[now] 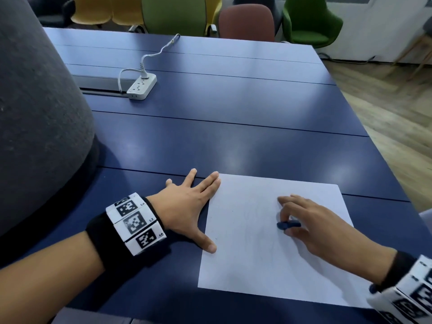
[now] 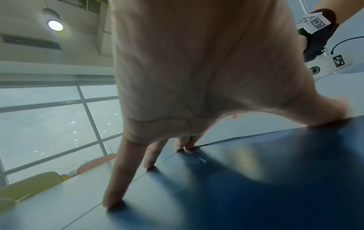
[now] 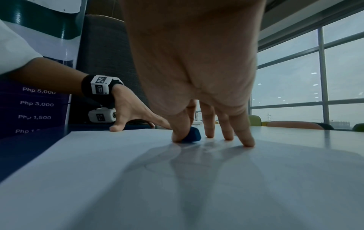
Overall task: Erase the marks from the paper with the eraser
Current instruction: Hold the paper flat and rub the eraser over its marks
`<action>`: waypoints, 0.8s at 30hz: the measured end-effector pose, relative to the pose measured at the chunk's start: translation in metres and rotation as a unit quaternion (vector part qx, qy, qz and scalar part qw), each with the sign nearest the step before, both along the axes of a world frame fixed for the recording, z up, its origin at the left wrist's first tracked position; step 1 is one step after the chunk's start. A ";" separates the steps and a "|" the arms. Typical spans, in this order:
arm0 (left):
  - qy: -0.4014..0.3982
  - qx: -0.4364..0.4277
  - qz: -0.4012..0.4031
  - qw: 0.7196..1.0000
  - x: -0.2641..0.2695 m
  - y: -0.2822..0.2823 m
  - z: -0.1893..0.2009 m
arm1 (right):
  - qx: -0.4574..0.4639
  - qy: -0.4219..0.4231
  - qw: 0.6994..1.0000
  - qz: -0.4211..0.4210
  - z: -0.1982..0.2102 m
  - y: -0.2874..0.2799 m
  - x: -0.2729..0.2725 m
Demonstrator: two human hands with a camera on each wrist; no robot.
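Observation:
A white sheet of paper (image 1: 252,260) lies on the dark blue table (image 1: 233,141) in front of me. Very faint pencil lines (image 3: 157,168) show on it. My right hand (image 1: 301,218) pinches a small dark blue eraser (image 1: 288,224) between thumb and forefinger, and the eraser (image 3: 192,135) touches the middle of the sheet. The other right fingertips (image 3: 248,142) rest on the paper. My left hand (image 1: 187,206) lies flat with fingers spread at the sheet's left edge. Its thumb (image 1: 210,247) and forefinger press on the paper's border. The left hand (image 2: 197,77) holds nothing.
A white power strip (image 1: 142,86) with its cable lies at the back left of the table. A big grey padded column (image 1: 35,113) stands close on the left. Coloured chairs (image 1: 246,23) line the far side. The table's right edge drops to a wooden floor (image 1: 392,118).

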State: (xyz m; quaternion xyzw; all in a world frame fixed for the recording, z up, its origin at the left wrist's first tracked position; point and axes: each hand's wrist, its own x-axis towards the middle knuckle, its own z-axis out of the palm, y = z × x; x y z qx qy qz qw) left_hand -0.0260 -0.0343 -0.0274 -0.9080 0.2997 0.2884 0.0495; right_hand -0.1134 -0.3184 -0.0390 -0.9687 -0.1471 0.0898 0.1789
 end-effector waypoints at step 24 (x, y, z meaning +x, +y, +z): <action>-0.121 0.013 -0.063 0.991 -0.062 0.013 -0.010 | 0.029 0.029 0.999 -0.002 0.005 0.002 -0.002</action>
